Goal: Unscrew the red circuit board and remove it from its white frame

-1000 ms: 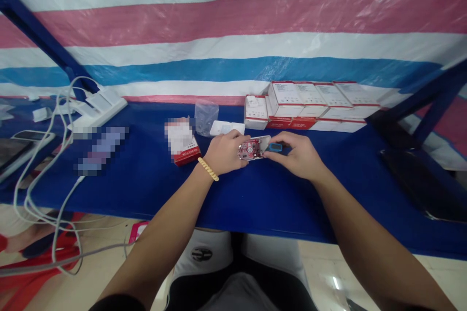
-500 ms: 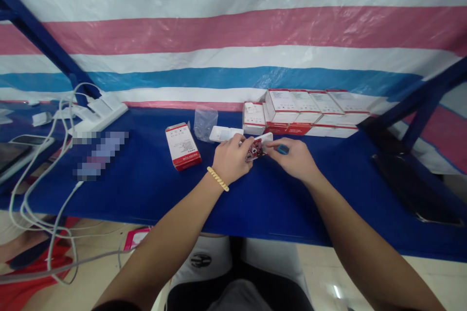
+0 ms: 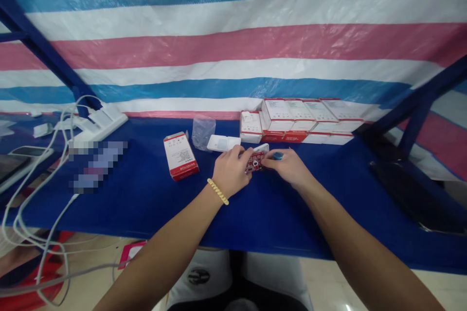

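My left hand point(image 3: 231, 167), with a yellow coiled band at its wrist, grips a small red circuit board point(image 3: 255, 161) seated in a white plastic casing point(image 3: 261, 147). At the board's right end are the closed fingertips of my right hand point(image 3: 290, 167). A small blue-handled tool point(image 3: 278, 155) is tucked in that hand; its working end I cannot make out. Just behind my left hand lies a white casing cover point(image 3: 223, 143). Beside it are a crumpled clear plastic bag point(image 3: 203, 132) and an opened white and red detector box point(image 3: 180, 155).
Several white and red boxes point(image 3: 302, 115) are stacked against the striped sheet point(image 3: 233, 43). A white power strip point(image 3: 97, 124) with trailing cables stands at the left, near a blurred-out phone point(image 3: 98, 165). A dark flat object point(image 3: 412, 194) lies at the right of the blue table point(image 3: 146, 209).
The casing has turned so that more of the red board faces me. My right hand has shifted slightly left at its end, fingers still closed. The head view has tilted up a little.
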The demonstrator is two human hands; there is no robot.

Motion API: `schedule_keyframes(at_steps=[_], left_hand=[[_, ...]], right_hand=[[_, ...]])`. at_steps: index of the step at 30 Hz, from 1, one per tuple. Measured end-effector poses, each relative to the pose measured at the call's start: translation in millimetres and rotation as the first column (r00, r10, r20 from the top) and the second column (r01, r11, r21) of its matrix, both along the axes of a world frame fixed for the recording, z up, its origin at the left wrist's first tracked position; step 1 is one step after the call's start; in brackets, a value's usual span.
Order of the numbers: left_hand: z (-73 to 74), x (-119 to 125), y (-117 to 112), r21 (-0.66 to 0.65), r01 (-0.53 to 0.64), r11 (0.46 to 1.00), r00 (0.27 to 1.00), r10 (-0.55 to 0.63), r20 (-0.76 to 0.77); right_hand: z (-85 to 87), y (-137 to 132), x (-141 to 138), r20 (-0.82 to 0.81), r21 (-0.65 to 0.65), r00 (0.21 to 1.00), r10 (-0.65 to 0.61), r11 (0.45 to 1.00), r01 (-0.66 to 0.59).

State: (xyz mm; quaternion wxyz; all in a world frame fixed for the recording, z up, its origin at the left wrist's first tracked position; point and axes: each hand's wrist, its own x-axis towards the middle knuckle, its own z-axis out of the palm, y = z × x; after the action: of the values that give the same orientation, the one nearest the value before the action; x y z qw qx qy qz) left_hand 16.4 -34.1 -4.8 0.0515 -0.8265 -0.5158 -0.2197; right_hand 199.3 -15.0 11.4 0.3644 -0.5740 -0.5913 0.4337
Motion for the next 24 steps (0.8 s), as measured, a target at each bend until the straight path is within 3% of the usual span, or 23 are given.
schedule_keyframes(at_steps=[8, 14, 18, 24], left_hand=[[1.6, -3.6, 5.4, 0.024, 0.081, 0.996, 0.997, -0.082, 0.014], [3.2, -13.1, 9.8, 0.062, 0.167, 0.984, 0.983, -0.171, 0.066], [4.4, -20.3, 13.2, 0.083, 0.210, 0.974, 0.971, -0.218, 0.098], [1.3, -31.0, 19.7, 0.061, 0.173, 0.983, 0.969, -0.181, 0.167]], right_hand=[[7.9, -2.0, 2.0, -0.232, -0.258, 0.971, -0.053, 0.966, -0.009], [2.2, -4.6, -5.2, -0.378, -0.354, 0.924, -0.051, 0.931, -0.094], [2.7, -4.9, -7.7, -0.329, -0.306, 0.940, -0.094, 0.952, -0.012], [11.9, 1.4, 6.4, -0.307, -0.282, 0.919, -0.248, 0.946, 0.161]])
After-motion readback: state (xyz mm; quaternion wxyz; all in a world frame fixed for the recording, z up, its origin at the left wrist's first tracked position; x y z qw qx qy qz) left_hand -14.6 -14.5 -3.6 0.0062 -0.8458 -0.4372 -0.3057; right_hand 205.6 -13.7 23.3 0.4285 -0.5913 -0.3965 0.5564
